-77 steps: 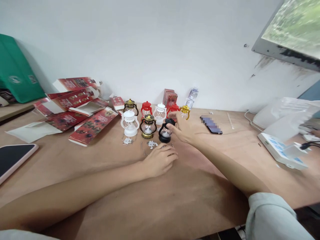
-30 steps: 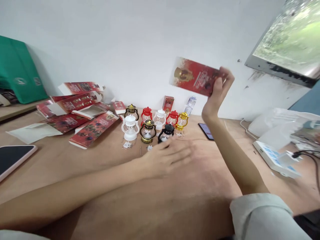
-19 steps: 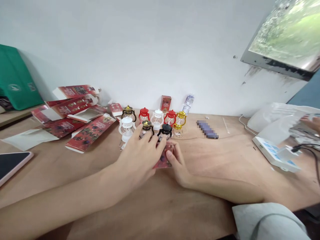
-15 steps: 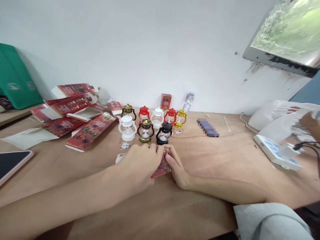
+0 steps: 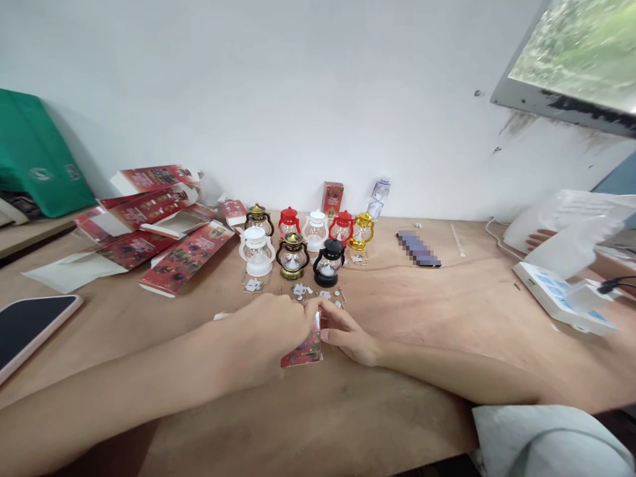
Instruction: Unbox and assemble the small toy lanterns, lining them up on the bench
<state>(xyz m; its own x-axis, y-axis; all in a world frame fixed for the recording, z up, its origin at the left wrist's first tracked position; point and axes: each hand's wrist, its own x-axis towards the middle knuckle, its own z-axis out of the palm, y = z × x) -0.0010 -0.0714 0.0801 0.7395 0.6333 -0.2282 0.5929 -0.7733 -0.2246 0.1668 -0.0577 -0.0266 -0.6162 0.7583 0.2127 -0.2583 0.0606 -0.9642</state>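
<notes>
A small red printed box (image 5: pixel 309 350) lies near the middle front of the table, partly covered by my hands. My left hand (image 5: pixel 271 331) reaches across it from the left, fingers curled at its far end. On the right side my right hand (image 5: pixel 350 336) grips the box between thumb and fingers. Just beyond stand a black lantern (image 5: pixel 328 263), a bronze lantern (image 5: pixel 293 257) and a white lantern (image 5: pixel 256 253). Small white pieces (image 5: pixel 299 289) with bits of wire lie between the lanterns and my hands.
Flattened red boxes (image 5: pixel 186 258) pile up on the left, near a phone (image 5: pixel 34 324) and a green bag (image 5: pixel 42 159). More lanterns (image 5: pixel 342 228) stand behind. A power strip (image 5: pixel 561 298) lies right, where another person's hand (image 5: pixel 541 238) touches white plastic.
The box and both my hands have shifted a little left and toward me. More of the small white pieces show. The other person's hand has moved in the white plastic.
</notes>
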